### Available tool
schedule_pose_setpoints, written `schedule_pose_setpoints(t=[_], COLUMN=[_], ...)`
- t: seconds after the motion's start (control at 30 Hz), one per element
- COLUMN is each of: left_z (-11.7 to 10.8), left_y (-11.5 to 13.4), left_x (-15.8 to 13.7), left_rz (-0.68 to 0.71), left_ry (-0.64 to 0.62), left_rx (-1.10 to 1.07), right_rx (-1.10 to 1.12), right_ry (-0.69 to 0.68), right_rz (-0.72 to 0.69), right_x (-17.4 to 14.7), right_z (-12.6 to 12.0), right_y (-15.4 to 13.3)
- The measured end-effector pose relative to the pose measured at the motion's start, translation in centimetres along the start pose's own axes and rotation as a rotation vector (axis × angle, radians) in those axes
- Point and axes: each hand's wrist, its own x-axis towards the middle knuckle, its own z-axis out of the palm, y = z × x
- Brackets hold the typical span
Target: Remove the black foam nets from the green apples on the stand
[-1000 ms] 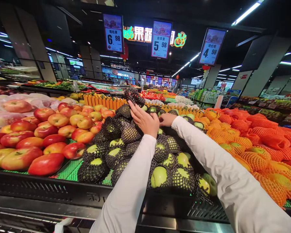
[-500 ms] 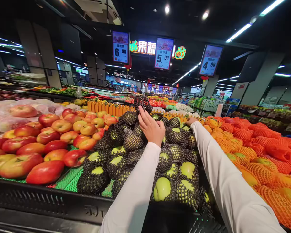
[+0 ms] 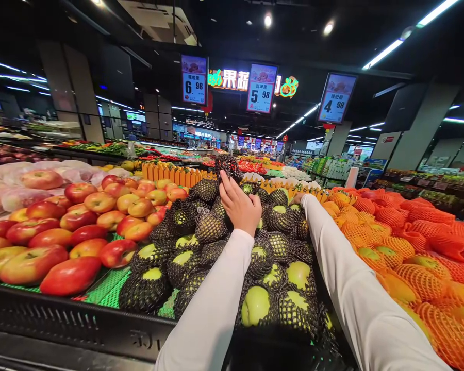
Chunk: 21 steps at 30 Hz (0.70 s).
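Note:
Over the pile of green apples in black foam nets, my left hand (image 3: 240, 205) reaches to the back, its fingers close together and pressed along a bunched black foam net (image 3: 229, 167). Specks of red show in its mesh; whether an apple sits inside, I cannot tell. My right hand (image 3: 300, 198) is at the back right of the pile, beside a netted green apple (image 3: 279, 196); its fingers are mostly hidden. Nearer to me lie more netted apples, among them a green apple (image 3: 255, 306) with its bare skin showing through the net opening.
Red-yellow apples (image 3: 100, 201) lie loose on the left, on green matting. Fruit in orange foam nets (image 3: 421, 278) fills the right side, with red-netted fruit (image 3: 444, 226) beyond. A black crate edge (image 3: 62, 319) runs along the front. A low orange fence (image 3: 178, 175) stands behind.
The view has shifted slightly, so the surroundings sit a little lower. Both hands stay at nearly the same places over the apples.

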Motion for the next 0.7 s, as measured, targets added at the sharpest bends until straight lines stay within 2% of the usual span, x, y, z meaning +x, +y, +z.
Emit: schedule_pose_setpoints(t=[0.1, 0.2, 0.3, 0.43, 0.53, 0.6, 0.7], left_z=[0.0, 0.0, -0.1, -0.2, -0.2, -0.1, 0.4], left_y=[0.1, 0.1, 0.2, 0.3, 0.3, 0.1, -0.4], left_x=[0.0, 0.0, -0.1, -0.1, -0.1, -0.1, -0.2], left_rz=[0.000, 0.025, 0.048, 0.056, 0.097, 0.163, 0.308], left_ry=[0.000, 0.005, -0.004, -0.030, -0.076, -0.155, -0.357], left_rx=[-0.017, -0.012, -0.007, -0.011, -0.012, -0.040, -0.146], right_rx=[-0.012, -0.029, -0.042, -0.001, 0.165, 0.270, 0.329], right_ry=[-0.083, -0.030, 0.114, 0.306, 0.570, 0.729, 0.833], right_rz=[0.079, 0.104, 0.094, 0.072, 0.035, 0.009, 0.033], right_x=[-0.5, -1.5, -2.9, -5.0, -7.6, -10.2, -14.7], right_z=[0.2, 0.0, -1.0, -4.1, -6.3, -7.0, -6.3], right_y=[-0.3, -0.5, -0.8, -1.0, -1.2, -1.5, -2.0])
